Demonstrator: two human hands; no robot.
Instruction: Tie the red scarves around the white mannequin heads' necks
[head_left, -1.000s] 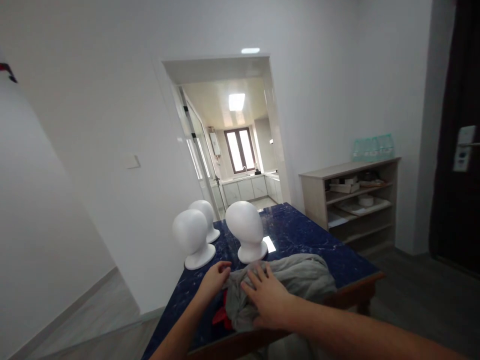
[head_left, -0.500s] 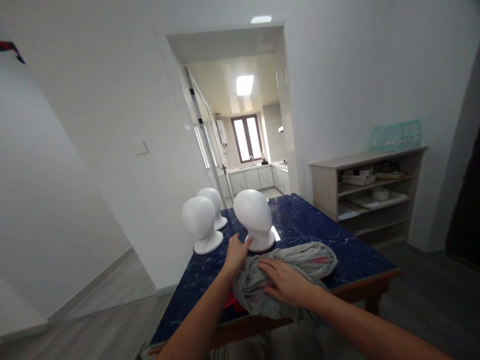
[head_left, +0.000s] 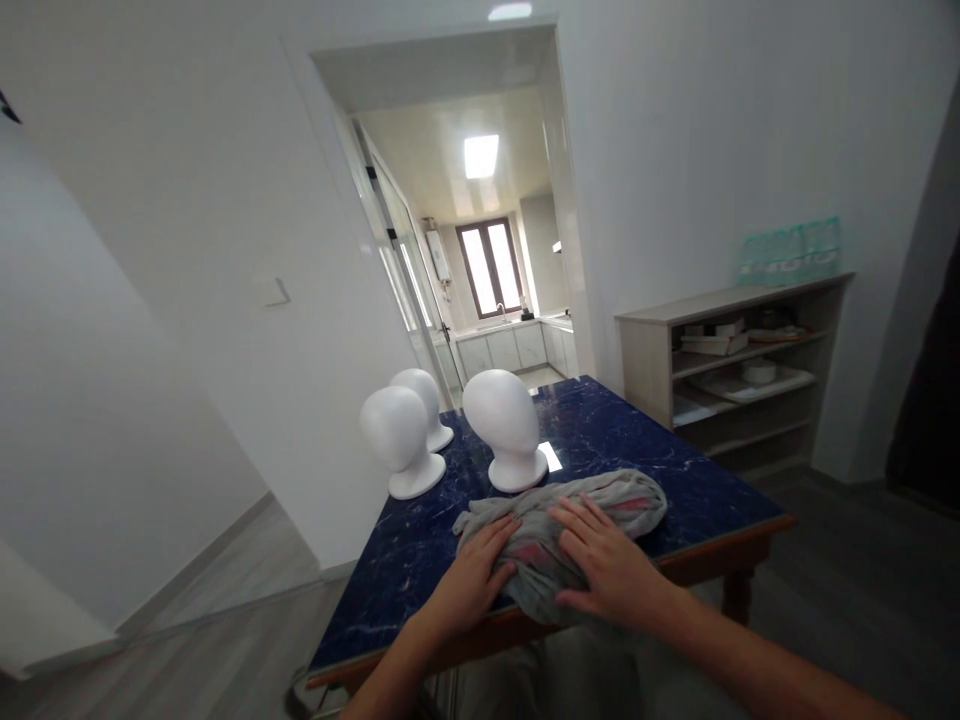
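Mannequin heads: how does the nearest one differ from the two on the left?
The nearest head stands alone, close behind the grey cloth; the two left heads stand as a pair, one partly hiding the other. The nearest head looks larger, being closer to the camera, and it tilts differently. All three are plain white, faceless, upright on flared bases on the blue table.

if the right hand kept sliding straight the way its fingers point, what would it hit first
Probably the nearest white mannequin head. The right hand lies flat on the grey cloth, fingers aimed up-left toward that head's base, past the cloth's far edge. Depth is hard to judge.
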